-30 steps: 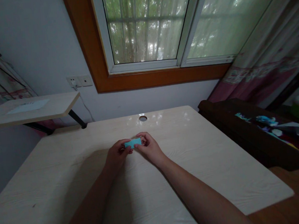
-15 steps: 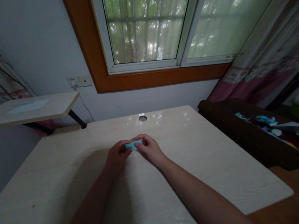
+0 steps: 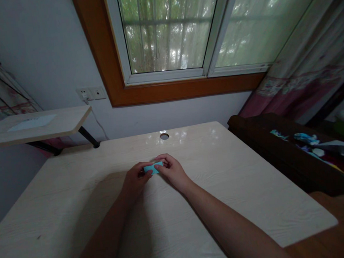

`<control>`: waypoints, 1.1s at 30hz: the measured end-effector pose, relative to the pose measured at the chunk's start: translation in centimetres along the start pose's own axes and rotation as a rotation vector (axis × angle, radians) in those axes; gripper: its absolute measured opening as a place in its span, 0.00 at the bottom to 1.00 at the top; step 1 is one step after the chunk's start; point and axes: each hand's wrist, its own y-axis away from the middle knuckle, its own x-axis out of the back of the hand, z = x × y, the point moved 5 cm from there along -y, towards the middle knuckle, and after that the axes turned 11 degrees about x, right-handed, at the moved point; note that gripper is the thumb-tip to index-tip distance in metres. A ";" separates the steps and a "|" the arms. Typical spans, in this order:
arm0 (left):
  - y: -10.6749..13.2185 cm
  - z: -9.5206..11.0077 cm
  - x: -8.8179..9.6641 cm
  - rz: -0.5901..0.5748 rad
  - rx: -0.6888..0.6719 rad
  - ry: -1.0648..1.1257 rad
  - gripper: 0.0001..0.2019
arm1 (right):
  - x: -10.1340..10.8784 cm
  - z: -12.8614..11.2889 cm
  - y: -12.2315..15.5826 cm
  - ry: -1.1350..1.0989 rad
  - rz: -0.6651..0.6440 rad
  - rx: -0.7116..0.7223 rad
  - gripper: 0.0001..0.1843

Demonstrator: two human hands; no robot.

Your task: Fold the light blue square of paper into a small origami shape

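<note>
A small light-blue piece of paper (image 3: 153, 168), longer than it is tall, is held between both hands above the pale wood-grain table (image 3: 250, 194). My left hand (image 3: 136, 178) pinches its left end, thumb in front and fingers behind. On the other end, my right hand (image 3: 172, 171) has its thumb pressed on the front, with the index finger curving over the top. The fingers behind the paper are partly hidden, and whether it is folded in layers is too small to tell.
A raised shelf (image 3: 65, 120) with a white sheet (image 3: 32, 122) stands at the back left on black legs. Near the back edge is a round cable hole (image 3: 164, 136). A dark brown piece of furniture (image 3: 263, 145) with assorted items lies right of the table.
Both hands stay in nearly the same place, still gripping the blue paper. The paper has shifted very slightly between the fingers.
</note>
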 end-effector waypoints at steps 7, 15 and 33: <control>-0.1 -0.3 0.3 0.013 0.009 0.065 0.15 | 0.2 0.1 -0.3 -0.063 0.072 -0.006 0.17; 0.5 1.3 0.4 0.135 -0.386 -0.229 0.09 | 0.8 1.0 -0.8 -0.160 0.135 -0.067 0.17; -0.4 -0.5 1.4 0.199 -0.007 -0.130 0.12 | 1.1 -1.6 -0.4 0.252 0.130 0.140 0.09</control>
